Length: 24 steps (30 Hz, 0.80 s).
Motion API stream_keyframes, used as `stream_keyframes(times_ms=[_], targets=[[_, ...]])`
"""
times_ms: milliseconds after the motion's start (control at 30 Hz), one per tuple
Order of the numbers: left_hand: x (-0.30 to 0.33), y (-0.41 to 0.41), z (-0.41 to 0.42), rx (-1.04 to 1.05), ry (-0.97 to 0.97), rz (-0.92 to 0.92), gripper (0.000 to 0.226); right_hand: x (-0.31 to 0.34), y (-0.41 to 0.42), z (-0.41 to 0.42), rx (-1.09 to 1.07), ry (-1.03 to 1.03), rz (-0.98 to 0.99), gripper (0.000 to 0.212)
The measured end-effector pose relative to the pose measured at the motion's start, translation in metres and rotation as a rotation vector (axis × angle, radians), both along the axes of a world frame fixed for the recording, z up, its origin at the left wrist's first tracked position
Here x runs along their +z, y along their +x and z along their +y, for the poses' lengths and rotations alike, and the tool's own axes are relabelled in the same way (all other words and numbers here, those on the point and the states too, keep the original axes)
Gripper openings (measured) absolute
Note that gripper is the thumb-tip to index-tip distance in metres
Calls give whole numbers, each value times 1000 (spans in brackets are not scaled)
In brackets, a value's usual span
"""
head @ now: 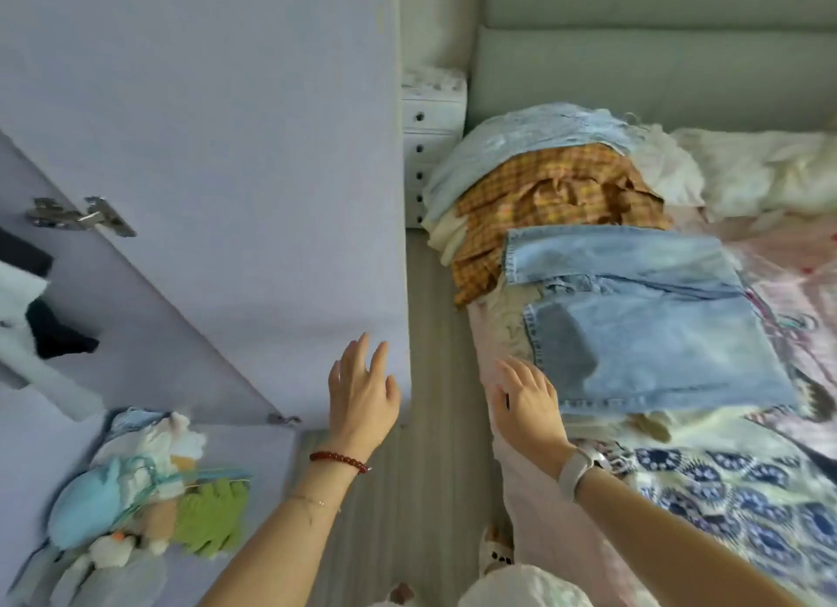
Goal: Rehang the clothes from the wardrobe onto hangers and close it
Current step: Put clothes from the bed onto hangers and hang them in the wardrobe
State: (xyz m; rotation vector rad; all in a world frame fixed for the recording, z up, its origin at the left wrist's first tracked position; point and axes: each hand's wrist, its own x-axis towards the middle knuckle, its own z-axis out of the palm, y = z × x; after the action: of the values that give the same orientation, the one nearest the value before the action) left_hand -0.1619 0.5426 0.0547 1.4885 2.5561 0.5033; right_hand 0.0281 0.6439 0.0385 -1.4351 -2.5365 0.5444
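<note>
The lilac wardrobe door (253,162) stands open on the left, its metal hinge (81,217) showing. My left hand (362,393), fingers straight, lies against the door's lower edge. A pile of clothes lies on the bed: folded light-blue jeans (643,316) on top, an orange checked garment (552,199) behind them, and a pale blue denim piece (534,129) at the back. My right hand (527,398) hovers with relaxed fingers over the bed's edge, just left of the jeans' hem, holding nothing. No hanger is visible.
Soft toys (149,493) sit heaped in the wardrobe's bottom at the lower left; dark and white garments (40,316) hang at the far left. A white bedside drawer unit (432,140) stands between wardrobe and bed. A padded headboard (656,63) lies behind. A strip of wooden floor (430,335) separates them.
</note>
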Motion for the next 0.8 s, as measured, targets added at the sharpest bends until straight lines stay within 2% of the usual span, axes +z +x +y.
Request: stream_keyframes(times_ms=[267, 333, 533, 700, 800], targets=[[-27, 199, 117, -568, -106, 0, 48, -44, 231, 9, -592, -188, -20, 41], [-41, 255, 140, -668, -173, -9, 48, -59, 289, 9, -726, -240, -14, 40], [-90, 413, 168, -874, -438, -192, 51, -101, 447, 5, -1085, -390, -25, 37], [-131, 485, 170, -1007, -573, -94, 52, -132, 540, 20, -1210, -457, -35, 43], [-152, 503, 173, -1025, -670, -46, 53, -151, 580, 38, -1236, -422, -78, 50]])
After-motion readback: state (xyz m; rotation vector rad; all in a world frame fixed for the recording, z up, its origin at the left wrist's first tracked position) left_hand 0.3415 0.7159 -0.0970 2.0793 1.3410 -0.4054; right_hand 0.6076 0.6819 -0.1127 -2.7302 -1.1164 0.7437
